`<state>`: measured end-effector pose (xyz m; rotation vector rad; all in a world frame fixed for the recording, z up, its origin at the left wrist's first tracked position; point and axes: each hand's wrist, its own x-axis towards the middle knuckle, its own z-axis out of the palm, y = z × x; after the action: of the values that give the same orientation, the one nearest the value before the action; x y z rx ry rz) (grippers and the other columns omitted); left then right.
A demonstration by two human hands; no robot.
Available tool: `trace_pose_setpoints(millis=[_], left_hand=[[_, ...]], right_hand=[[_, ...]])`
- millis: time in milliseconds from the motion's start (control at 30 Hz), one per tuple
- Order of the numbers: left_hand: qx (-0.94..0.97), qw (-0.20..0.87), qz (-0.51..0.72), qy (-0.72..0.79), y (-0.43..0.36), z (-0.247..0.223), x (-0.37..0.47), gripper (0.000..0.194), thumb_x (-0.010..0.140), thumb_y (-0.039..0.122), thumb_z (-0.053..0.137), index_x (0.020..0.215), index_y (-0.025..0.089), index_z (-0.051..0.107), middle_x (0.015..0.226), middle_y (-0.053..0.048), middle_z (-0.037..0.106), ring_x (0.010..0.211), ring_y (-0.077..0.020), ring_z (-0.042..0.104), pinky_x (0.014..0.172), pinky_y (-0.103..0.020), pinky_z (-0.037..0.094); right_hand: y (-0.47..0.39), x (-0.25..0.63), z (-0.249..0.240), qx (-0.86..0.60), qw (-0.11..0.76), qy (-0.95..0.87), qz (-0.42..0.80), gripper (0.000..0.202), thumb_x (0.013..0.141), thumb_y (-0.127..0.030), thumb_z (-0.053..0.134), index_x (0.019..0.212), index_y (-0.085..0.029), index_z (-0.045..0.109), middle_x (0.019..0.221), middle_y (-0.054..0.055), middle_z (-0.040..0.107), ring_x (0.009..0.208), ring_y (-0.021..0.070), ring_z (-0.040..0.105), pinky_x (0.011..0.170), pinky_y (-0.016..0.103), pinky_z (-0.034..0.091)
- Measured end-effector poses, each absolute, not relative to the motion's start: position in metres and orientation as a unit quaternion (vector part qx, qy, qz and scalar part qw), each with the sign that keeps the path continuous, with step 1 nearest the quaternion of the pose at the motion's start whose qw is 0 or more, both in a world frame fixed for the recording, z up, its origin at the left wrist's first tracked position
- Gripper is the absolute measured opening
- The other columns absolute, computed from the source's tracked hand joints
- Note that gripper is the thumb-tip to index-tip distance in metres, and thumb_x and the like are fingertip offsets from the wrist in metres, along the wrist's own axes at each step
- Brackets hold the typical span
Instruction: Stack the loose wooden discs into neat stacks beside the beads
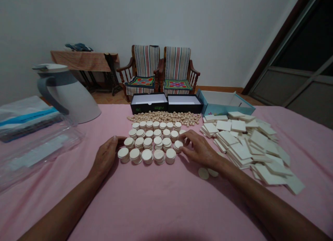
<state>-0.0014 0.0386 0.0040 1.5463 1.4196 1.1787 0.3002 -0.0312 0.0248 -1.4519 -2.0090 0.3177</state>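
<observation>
Short stacks of pale round wooden discs (pixel 147 156) stand in several rows on the pink cloth. My right hand (pixel 199 149) has its thumb and fingers around the stack of wooden discs (pixel 178 146) at the right end of the second row from the front. At the left end of the rows, my left hand (pixel 105 154) rests on its side, fingers stretched towards the stack (pixel 129 143) there and holding nothing; whether they touch it is unclear. Two loose discs (pixel 203 173) lie flat below my right forearm.
Behind the stacks lies a band of small wooden beads (pixel 163 117), then two black boxes (pixel 149 104) and a blue box (pixel 226 104). Square wooden tiles (pixel 241 151) are heaped right. A jug (pixel 75 99) and clear plastic packaging (pixel 39 154) occupy the left.
</observation>
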Motion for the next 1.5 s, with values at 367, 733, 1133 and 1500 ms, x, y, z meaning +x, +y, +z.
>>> trace_pose_setpoints(millis=[367, 733, 1133, 1500], left_hand=[[0.6, 0.366, 0.453, 0.548, 0.041, 0.001, -0.004, 0.044, 0.08, 0.056, 0.046, 0.088, 0.018, 0.066, 0.095, -0.008, 0.071, 0.088, -0.0248, 0.065, 0.081, -0.033, 0.05], [0.593, 0.357, 0.454, 0.56, 0.037, 0.008, 0.001, 0.046, 0.076, 0.059, 0.048, 0.084, 0.018, 0.067, 0.086, -0.007, 0.072, 0.081, -0.0252, 0.065, 0.075, -0.033, 0.051], [0.602, 0.361, 0.447, 0.555, 0.039, 0.004, -0.003, 0.043, 0.079, 0.056, 0.047, 0.086, 0.019, 0.068, 0.094, -0.007, 0.072, 0.085, -0.0251, 0.064, 0.081, -0.033, 0.05], [0.606, 0.348, 0.431, 0.57, 0.039, 0.006, -0.003, 0.045, 0.079, 0.057, 0.044, 0.086, 0.018, 0.067, 0.095, -0.007, 0.071, 0.087, -0.0249, 0.064, 0.08, -0.032, 0.051]], right_hand=[[-0.045, 0.356, 0.038, -0.63, -0.014, -0.771, 0.092, 0.02, 0.068, -0.017, 0.062, 0.088, -0.018, 0.061, 0.089, 0.008, 0.064, 0.08, 0.0226, 0.057, 0.066, 0.031, 0.037], [-0.043, 0.336, 0.041, -0.613, 0.123, -0.776, 0.087, 0.022, 0.074, -0.015, 0.057, 0.096, -0.019, 0.06, 0.092, 0.007, 0.061, 0.081, 0.0186, 0.055, 0.071, 0.029, 0.04], [-0.03, 0.303, 0.03, -0.485, 0.316, -0.807, 0.122, 0.04, 0.071, -0.003, 0.049, 0.108, -0.018, 0.051, 0.105, 0.008, 0.06, 0.099, 0.0202, 0.052, 0.086, 0.037, 0.042], [-0.035, 0.32, 0.048, -0.513, 0.349, -0.778, 0.1, 0.029, 0.08, -0.011, 0.048, 0.107, -0.019, 0.056, 0.103, 0.006, 0.063, 0.094, 0.0179, 0.057, 0.08, 0.033, 0.045]])
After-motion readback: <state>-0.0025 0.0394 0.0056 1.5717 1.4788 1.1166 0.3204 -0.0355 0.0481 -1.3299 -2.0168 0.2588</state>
